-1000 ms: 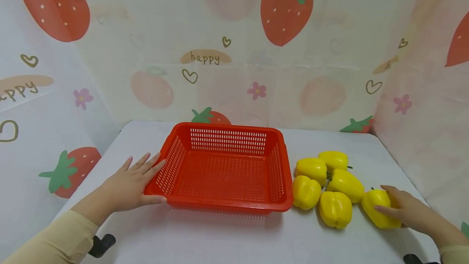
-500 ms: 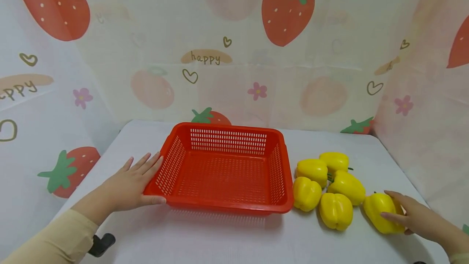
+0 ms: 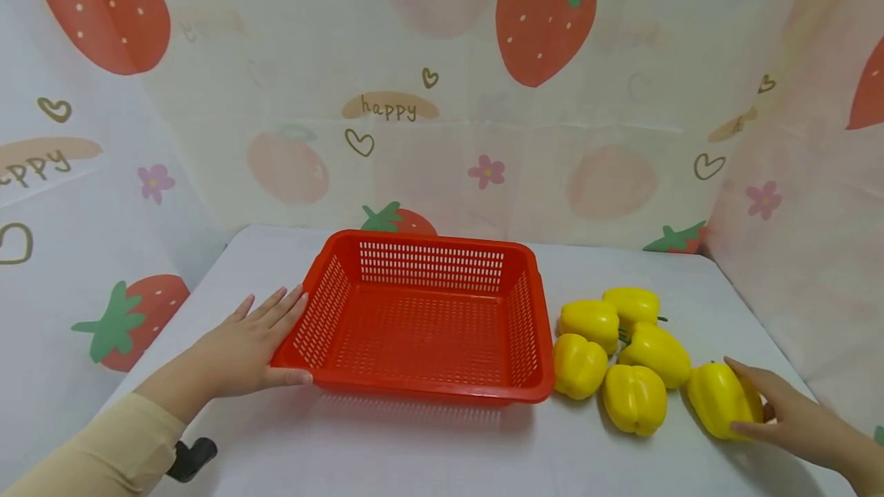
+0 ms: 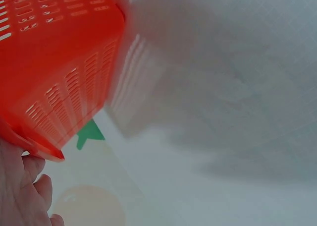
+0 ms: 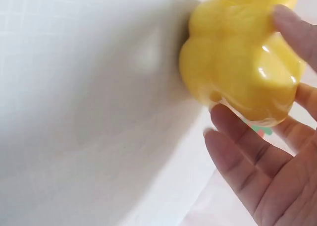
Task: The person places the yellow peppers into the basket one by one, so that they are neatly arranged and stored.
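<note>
A red perforated plastic basket (image 3: 421, 320) stands on the white-covered table, with nothing in it. My left hand (image 3: 245, 347) rests spread on its left rim, fingers straight and thumb near the front corner; in the left wrist view, the fingertips (image 4: 43, 189) show beside the basket rim. At the far right, my right hand (image 3: 794, 416) is loosely around the right side of a yellow bell pepper (image 3: 721, 401). In the right wrist view the thumb (image 5: 297, 32) is by the pepper's upper side, and the relaxed fingers (image 5: 235, 156) lie below it, some apart from it.
Several more yellow bell peppers (image 3: 635, 399) lie clustered between the basket and my right hand, the nearest close against the basket's right wall. A strawberry-printed cloth (image 3: 442, 159) encloses the back and sides. A black object (image 3: 192, 459) shows beside the left sleeve.
My right hand and the pepper have shifted slightly right and toward me; then the hand has slid further right off the pepper, uncovering more of it. The left hand has stayed on the basket.
</note>
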Motion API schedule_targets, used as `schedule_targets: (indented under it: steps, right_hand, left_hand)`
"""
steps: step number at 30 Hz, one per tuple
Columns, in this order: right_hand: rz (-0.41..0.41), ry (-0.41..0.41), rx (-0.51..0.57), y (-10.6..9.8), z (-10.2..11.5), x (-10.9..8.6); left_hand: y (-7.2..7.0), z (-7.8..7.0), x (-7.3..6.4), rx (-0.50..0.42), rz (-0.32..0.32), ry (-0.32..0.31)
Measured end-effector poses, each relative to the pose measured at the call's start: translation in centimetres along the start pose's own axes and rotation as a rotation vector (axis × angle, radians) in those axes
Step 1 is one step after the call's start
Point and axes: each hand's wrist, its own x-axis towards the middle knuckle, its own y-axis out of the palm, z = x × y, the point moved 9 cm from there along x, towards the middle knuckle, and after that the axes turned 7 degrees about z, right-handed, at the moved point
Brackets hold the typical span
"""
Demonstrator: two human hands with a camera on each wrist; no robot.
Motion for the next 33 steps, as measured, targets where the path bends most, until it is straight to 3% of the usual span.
schedule_targets:
  steps: [2,9,17,33]
  right_hand:
    - [-0.028,-0.015,-0.045,0.0,0.1,0.0]
    - [-0.044,-0.031,-0.018,0.1,-0.5,0.3]
    - [-0.023,0.074,-0.025,0.3,-1.5,0.7]
    - [-0.026,0.089,-0.036,0.2,-1.7,1.1]
  left_hand:
    - [0.0,0.0,0.0,0.0,0.0,0.001]
    - [-0.1,-0.1,0.1,0.0,0.005,0.013]
    - [-0.2,-0.3,0.7,-0.021,0.019,0.027]
    - [0.2,-0.3,1.4,-0.083,0.066,0.03]
